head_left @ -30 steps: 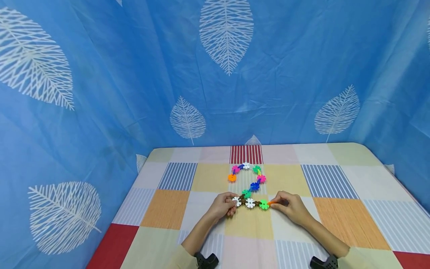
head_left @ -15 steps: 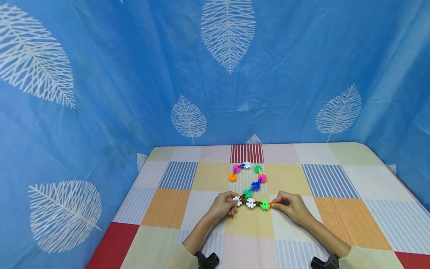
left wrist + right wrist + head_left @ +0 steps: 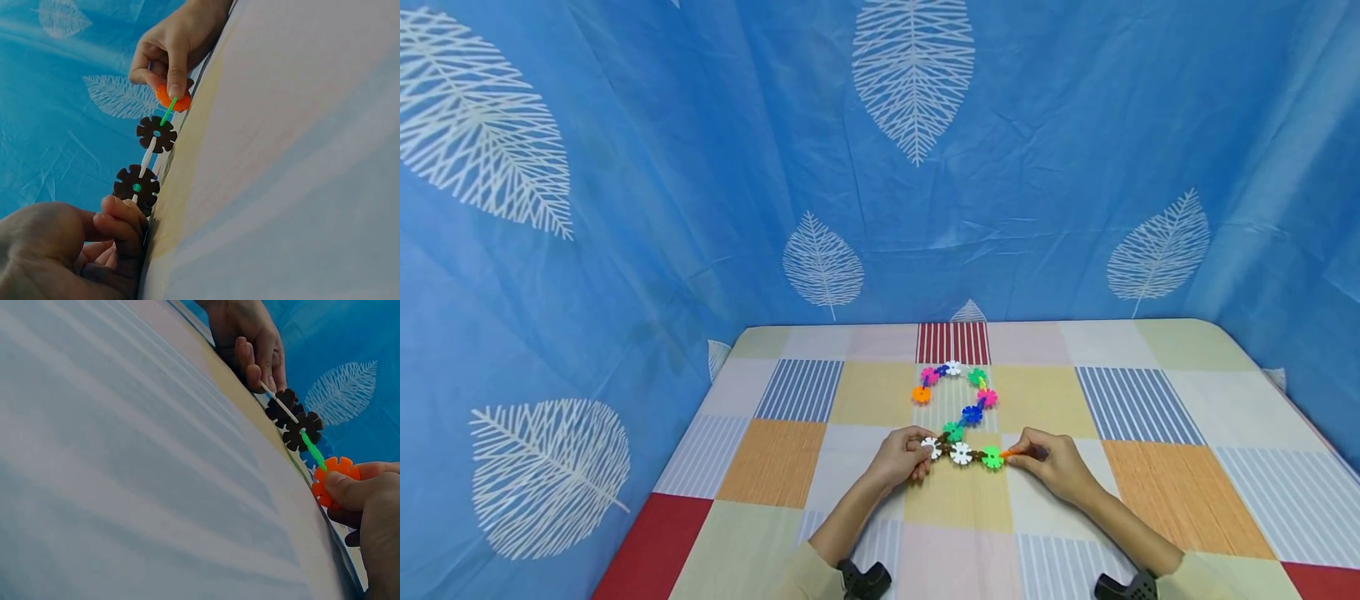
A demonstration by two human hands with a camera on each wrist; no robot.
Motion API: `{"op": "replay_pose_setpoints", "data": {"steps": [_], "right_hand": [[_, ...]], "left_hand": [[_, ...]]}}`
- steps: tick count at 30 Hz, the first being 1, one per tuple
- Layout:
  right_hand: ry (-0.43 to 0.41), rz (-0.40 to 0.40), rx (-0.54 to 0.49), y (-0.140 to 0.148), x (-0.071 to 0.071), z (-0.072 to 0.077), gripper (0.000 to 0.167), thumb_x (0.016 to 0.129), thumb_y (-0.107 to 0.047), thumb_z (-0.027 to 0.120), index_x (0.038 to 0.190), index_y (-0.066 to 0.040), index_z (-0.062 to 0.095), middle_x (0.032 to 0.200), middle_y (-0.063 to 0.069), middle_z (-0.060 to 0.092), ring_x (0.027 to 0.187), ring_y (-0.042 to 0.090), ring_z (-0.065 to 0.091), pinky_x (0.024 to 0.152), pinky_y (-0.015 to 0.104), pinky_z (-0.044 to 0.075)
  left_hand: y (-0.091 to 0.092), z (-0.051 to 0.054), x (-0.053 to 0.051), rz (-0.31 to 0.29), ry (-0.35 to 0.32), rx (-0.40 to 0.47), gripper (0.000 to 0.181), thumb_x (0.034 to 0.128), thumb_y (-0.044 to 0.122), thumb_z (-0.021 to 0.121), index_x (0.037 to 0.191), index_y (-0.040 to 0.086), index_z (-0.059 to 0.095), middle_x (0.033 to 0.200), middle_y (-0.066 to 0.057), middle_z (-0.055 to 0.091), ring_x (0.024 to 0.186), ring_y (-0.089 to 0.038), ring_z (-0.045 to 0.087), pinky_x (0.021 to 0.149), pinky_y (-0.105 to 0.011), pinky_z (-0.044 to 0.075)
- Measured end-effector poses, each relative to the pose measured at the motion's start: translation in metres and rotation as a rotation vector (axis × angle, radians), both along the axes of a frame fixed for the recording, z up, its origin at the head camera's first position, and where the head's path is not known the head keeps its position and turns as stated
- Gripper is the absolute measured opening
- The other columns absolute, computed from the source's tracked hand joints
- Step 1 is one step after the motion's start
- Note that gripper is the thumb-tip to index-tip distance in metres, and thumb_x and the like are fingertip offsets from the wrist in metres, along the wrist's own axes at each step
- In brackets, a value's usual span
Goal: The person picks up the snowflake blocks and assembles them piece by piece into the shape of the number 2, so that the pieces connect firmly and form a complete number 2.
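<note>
Notched plastic discs are joined edge to edge into a curved chain on the table. At its near end my left hand [image 3: 897,457] pinches a white disc [image 3: 932,447]. My right hand [image 3: 1054,462] pinches an orange disc [image 3: 335,481] between thumb and fingers; it joins a green disc [image 3: 992,457] at the right end. Between the hands sit a white disc [image 3: 961,453] and dark brown discs [image 3: 157,134], standing upright in the left wrist view. From there the chain runs back through a blue disc [image 3: 972,415] and a pink disc [image 3: 987,397] to an orange end disc [image 3: 921,395].
A patchwork cloth [image 3: 955,550] covers the table. Blue curtains [image 3: 1037,150] with white leaf prints hang behind and along both sides. A black wrist camera [image 3: 865,581] is strapped to the left wrist, and another camera [image 3: 1125,586] to the right.
The whole head view has shifted very slightly. Both hands keep their grips, and the chain holds its shape.
</note>
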State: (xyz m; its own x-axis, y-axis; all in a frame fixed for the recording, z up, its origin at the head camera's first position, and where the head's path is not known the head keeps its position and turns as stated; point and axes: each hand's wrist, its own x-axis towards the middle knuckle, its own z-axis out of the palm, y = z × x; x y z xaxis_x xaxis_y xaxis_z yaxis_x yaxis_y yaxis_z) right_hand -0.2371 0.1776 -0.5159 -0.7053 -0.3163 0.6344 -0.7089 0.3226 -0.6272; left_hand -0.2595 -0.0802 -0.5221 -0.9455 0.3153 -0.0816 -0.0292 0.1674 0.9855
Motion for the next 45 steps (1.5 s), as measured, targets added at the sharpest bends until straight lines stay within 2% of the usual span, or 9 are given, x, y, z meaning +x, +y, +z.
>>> {"op": "replay_pose_setpoints", "data": {"steps": [11,17,22,25,28,31,35,39,45], "right_hand": [[0.005,-0.047,0.039,-0.002,0.0,0.003,0.026,0.065,0.013,0.075,0.072,-0.006,0.057,0.07,0.006,0.065,0.061,0.017,0.06,0.055,0.021,0.048],[-0.014,-0.04,0.047,-0.001,-0.002,0.003,0.024,0.067,0.011,0.075,0.077,-0.004,0.059,0.071,0.006,0.064,0.064,0.019,0.061,0.06,0.027,0.052],[-0.029,-0.045,0.05,-0.001,-0.002,0.003,0.023,0.068,0.01,0.075,0.079,-0.004,0.06,0.072,0.005,0.065,0.065,0.018,0.062,0.059,0.031,0.052],[-0.035,-0.04,0.05,-0.001,-0.001,0.003,0.023,0.068,0.01,0.075,0.079,-0.003,0.061,0.072,0.006,0.065,0.065,0.019,0.062,0.058,0.032,0.052],[-0.033,-0.037,0.047,-0.001,-0.001,0.002,0.022,0.068,0.01,0.075,0.08,-0.003,0.061,0.072,0.006,0.065,0.065,0.019,0.062,0.058,0.033,0.052],[-0.028,-0.031,0.045,-0.002,-0.002,0.003,0.022,0.068,0.01,0.075,0.08,-0.002,0.061,0.073,0.006,0.065,0.065,0.019,0.062,0.059,0.033,0.052],[-0.021,-0.028,0.036,-0.002,-0.002,0.003,0.022,0.067,0.011,0.075,0.079,-0.002,0.061,0.073,0.007,0.065,0.066,0.02,0.063,0.06,0.033,0.053],[-0.028,-0.025,0.022,-0.001,-0.001,0.003,0.022,0.068,0.011,0.074,0.077,-0.003,0.06,0.073,0.007,0.065,0.068,0.02,0.063,0.062,0.029,0.053],[-0.056,0.005,0.001,0.0,0.0,0.0,0.02,0.07,0.012,0.073,0.077,-0.002,0.061,0.073,0.008,0.065,0.067,0.02,0.062,0.063,0.022,0.052]], "left_hand": [[-0.002,0.003,0.0,-0.009,0.007,-0.005,0.022,0.0908,0.0,0.054,0.112,-0.004,0.055,0.058,-0.007,0.057,0.041,-0.01,0.05,0.039,-0.02,0.044],[-0.01,0.011,-0.002,-0.102,0.111,-0.251,0.025,0.094,0.014,0.053,0.116,0.002,0.051,0.058,-0.006,0.06,0.039,-0.014,0.053,0.041,-0.028,0.049],[-0.012,0.023,-0.005,-0.005,0.363,-0.494,0.04,0.0921,0.032,0.056,0.117,0.002,0.052,0.055,0.006,0.052,0.042,-0.007,0.045,0.045,-0.022,0.041],[-0.003,0.027,-0.005,0.058,0.608,-0.488,0.038,0.087,0.031,0.064,0.112,0.004,0.057,0.062,0.007,0.053,0.052,-0.005,0.047,0.049,-0.02,0.042],[0.014,0.028,-0.004,-0.021,0.838,-0.464,0.041,0.0831,0.031,0.069,0.114,0.007,0.059,0.08,0.003,0.06,0.07,-0.006,0.055,0.062,-0.019,0.046],[0.03,0.026,-0.002,-0.134,0.993,-0.553,0.047,0.0823,0.038,0.068,0.12,0.012,0.057,0.102,0.002,0.062,0.094,-0.008,0.057,0.081,-0.022,0.045],[0.045,0.02,-0.001,-0.205,1.087,-0.726,0.053,0.081,0.046,0.066,0.123,0.015,0.057,0.115,0.004,0.06,0.107,-0.009,0.053,0.09,-0.027,0.04],[0.053,0.012,-0.003,-0.235,1.136,-0.833,0.049,0.082,0.046,0.065,0.12,0.015,0.061,0.11,0.003,0.063,0.102,-0.01,0.054,0.085,-0.027,0.039],[0.055,0.004,-0.004,-0.232,1.19,-0.869,0.039,0.0837,0.044,0.063,0.108,0.015,0.068,0.097,0.006,0.067,0.092,-0.009,0.058,0.079,-0.023,0.039]]}}
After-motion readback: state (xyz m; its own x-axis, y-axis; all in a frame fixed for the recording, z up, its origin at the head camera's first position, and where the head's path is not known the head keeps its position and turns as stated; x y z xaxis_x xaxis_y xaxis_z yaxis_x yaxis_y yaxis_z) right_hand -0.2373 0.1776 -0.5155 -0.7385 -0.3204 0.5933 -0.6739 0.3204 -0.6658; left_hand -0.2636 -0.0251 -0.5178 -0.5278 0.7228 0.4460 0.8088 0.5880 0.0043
